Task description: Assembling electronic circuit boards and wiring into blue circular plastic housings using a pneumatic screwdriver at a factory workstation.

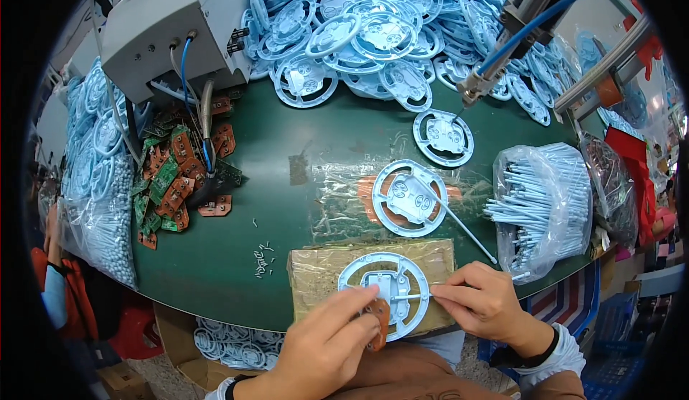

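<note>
A light blue plastic toy steering wheel (422,312) lies on a tape-covered cardboard pad (305,278) at the table's front edge, its ribbed inner side up. My left hand (323,346) is closed on a small orange-brown circuit board (379,325) over the wheel's lower left, hiding part of it. At the wheel's right rim, my right hand (484,303) has thumb and finger pinched together; whatever is between them is too small to tell. Just beyond lies a second wheel (380,203) with a thin light blue rod (470,235) slanting across its right side.
A third wheel (463,152) lies below a screwdriver head (477,84). Wheels are heaped (380,38) at the back. Rods fill a clear bag (552,206) at right. Circuit boards (176,192) pile up at left by a grey machine (172,34). Loose screws (262,260) lie left of the pad.
</note>
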`<move>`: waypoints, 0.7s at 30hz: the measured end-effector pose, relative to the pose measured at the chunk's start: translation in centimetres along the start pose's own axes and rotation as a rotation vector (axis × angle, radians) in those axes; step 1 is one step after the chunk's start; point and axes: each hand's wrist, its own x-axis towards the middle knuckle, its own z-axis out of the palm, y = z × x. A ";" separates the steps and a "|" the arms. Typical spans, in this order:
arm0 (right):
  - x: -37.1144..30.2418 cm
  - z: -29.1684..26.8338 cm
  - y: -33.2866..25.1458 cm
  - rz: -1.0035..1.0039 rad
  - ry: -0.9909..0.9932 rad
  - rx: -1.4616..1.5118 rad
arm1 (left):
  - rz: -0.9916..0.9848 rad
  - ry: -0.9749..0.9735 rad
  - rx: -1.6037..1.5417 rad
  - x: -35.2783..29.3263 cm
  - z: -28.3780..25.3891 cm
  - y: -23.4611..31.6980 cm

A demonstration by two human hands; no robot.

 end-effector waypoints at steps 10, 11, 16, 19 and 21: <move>-0.3 0.5 0.0 0.008 0.003 0.003 | 0.171 -0.086 0.215 1.7 1.3 -1.9; -0.2 0.5 0.0 0.010 0.001 0.008 | 0.171 -0.087 0.215 1.9 1.2 -1.9; 0.1 0.4 0.1 0.012 -0.015 0.010 | 0.154 -0.200 0.121 2.7 0.0 -2.1; 0.1 0.5 0.2 0.010 -0.016 0.023 | 0.132 -0.284 0.089 3.2 -0.8 -2.2; 0.1 0.5 0.2 0.001 -0.013 0.019 | 0.117 -0.288 0.088 3.0 -0.6 -2.2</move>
